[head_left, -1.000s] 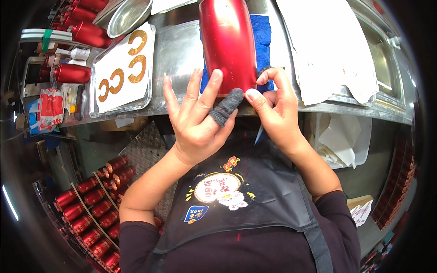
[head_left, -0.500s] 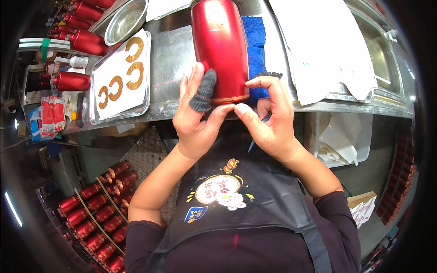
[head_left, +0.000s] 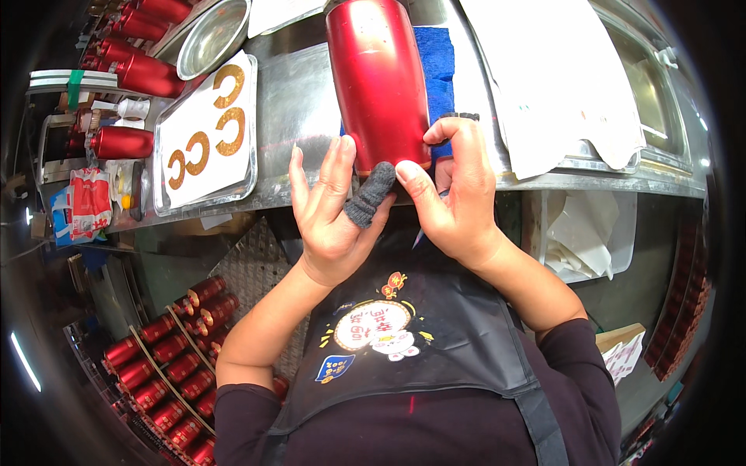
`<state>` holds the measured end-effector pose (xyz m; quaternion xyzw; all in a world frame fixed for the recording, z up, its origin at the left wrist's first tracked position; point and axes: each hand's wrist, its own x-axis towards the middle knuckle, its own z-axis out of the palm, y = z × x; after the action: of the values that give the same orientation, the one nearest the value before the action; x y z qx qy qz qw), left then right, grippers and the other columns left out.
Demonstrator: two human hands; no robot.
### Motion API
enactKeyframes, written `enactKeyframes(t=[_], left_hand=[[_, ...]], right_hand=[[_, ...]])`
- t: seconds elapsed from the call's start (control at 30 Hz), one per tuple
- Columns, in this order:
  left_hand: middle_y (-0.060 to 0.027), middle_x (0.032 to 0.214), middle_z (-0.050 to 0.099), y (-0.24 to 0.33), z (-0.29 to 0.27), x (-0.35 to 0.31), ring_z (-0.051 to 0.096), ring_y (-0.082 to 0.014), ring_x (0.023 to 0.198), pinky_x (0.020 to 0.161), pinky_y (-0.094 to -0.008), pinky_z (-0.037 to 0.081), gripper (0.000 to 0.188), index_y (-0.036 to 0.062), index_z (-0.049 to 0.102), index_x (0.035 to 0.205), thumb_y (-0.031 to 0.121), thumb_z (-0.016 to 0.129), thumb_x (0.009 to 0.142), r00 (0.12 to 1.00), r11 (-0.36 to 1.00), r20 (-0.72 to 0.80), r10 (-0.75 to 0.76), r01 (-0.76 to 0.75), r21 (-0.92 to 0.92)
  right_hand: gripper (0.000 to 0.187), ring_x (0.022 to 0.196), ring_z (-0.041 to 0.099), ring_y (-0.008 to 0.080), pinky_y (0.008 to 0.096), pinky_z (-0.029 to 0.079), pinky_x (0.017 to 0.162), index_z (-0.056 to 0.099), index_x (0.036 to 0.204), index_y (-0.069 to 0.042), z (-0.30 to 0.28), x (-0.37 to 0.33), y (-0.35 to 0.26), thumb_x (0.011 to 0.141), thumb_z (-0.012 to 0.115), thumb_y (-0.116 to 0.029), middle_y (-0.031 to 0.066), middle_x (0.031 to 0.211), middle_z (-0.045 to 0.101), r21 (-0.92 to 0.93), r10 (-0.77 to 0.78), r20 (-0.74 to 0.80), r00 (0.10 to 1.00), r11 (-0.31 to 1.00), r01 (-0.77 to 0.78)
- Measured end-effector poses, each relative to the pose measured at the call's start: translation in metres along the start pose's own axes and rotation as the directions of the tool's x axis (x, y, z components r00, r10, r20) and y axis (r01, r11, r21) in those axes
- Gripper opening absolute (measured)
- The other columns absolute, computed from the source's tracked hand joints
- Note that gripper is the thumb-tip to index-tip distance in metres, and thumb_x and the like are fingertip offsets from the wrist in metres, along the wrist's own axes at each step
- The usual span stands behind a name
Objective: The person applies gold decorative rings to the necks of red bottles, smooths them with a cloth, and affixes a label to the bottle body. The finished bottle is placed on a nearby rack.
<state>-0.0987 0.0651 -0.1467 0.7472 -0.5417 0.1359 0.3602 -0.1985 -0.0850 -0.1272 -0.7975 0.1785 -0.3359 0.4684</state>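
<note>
A large glossy red bottle [head_left: 381, 85], with a thin gold band at its near end, lies on its side on a blue cloth [head_left: 437, 70]. My left hand [head_left: 330, 210] has its fingers stretched and spread beside that near end. A dark grey knitted cover on one finger touches the bottle's lower edge. My right hand [head_left: 462, 194] grips the near right end, thumb on the rim and bent index finger against the side. From under its curled fingers sticks the tip of a slim pointed tool [head_left: 419, 238]; the rest is hidden.
Left, a clear tray [head_left: 250, 175] carries white paper with gold C-shaped pieces [head_left: 230, 130]. A metal bowl [head_left: 214, 39] stands behind it. White sheets [head_left: 552, 85] cover the right side. Below the bench are a plastic bin [head_left: 618, 241] and rows of red bottles [head_left: 167, 349].
My left hand has shifted down, its covered finger now at the bottle's near edge. My right thumb has moved up onto the rim. The bottle has shifted slightly.
</note>
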Motion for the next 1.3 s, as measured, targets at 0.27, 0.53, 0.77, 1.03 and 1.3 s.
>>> enactKeyframes(t=[0.27, 0.53, 0.77, 1.03, 1.3], left_hand=[[-0.0232, 0.140, 0.055, 0.006, -0.014, 0.029, 0.061, -0.0459, 0.116, 0.103, -0.0721, 0.031, 0.036, 0.0170, 0.075, 0.106, 0.021, 0.078, 0.070, 0.988, 0.973, 0.072, 0.136, -0.147, 0.177], [-0.0160, 0.146, 0.053, 0.025, 0.003, 0.046, 0.032, -0.0433, 0.146, 0.112, -0.0738, 0.006, 0.010, 0.0079, 0.068, 0.073, 0.015, 0.072, 0.068, 0.966, 0.967, 0.218, 0.141, -0.181, 0.180], [-0.0206, 0.154, 0.041, 0.006, -0.006, 0.041, 0.033, -0.0391, 0.147, 0.117, -0.0627, 0.007, 0.082, 0.0053, 0.048, 0.145, 0.011, 0.081, 0.070, 0.997, 0.998, 0.055, 0.051, -0.053, 0.045], [-0.0173, 0.146, 0.051, -0.003, 0.023, 0.043, 0.042, -0.0395, 0.140, 0.111, -0.0688, 0.022, 0.064, 0.0013, 0.054, 0.137, 0.021, 0.075, 0.080, 0.992, 0.998, -0.113, 0.060, -0.061, -0.011], [-0.0135, 0.121, 0.065, -0.021, 0.018, 0.010, 0.057, -0.0403, 0.123, 0.113, -0.0707, 0.009, 0.068, 0.0044, 0.048, 0.142, 0.025, 0.076, 0.084, 0.981, 0.966, 0.039, -0.189, 0.193, -0.174]], right_hand=[[0.020, 0.064, 0.055, 0.0103, 0.0243, 0.045, 0.061, 0.056, 0.110, -0.001, -0.009, -0.005, 0.003, 0.092, 0.063, -0.004, 0.0071, 0.091, 0.058, 0.245, 0.220, 0.105, 0.970, 0.939, -0.240], [0.026, 0.062, 0.049, 0.0040, 0.0207, 0.041, 0.058, 0.060, 0.115, 0.000, -0.029, -0.017, 0.012, 0.091, 0.055, 0.007, 0.0025, 0.095, 0.061, 0.273, 0.217, 0.021, 0.976, 0.938, -0.214], [0.027, 0.064, 0.064, 0.0202, 0.0301, 0.047, 0.056, 0.065, 0.108, 0.003, -0.031, -0.022, -0.006, 0.081, 0.064, 0.009, 0.0142, 0.093, 0.070, -0.047, -0.314, 0.204, 0.927, 0.943, 0.330], [0.025, 0.058, 0.057, 0.0064, 0.0211, 0.044, 0.054, 0.065, 0.111, 0.003, -0.023, -0.041, -0.002, 0.087, 0.061, 0.008, 0.0090, 0.097, 0.070, 0.101, 0.073, 0.141, 0.987, 0.991, -0.088], [0.024, 0.059, 0.061, 0.0079, 0.0212, 0.047, 0.055, 0.063, 0.110, 0.005, -0.021, -0.041, 0.001, 0.086, 0.062, 0.009, 0.0123, 0.105, 0.069, -0.021, 0.108, 0.191, 0.976, 0.994, -0.106]])
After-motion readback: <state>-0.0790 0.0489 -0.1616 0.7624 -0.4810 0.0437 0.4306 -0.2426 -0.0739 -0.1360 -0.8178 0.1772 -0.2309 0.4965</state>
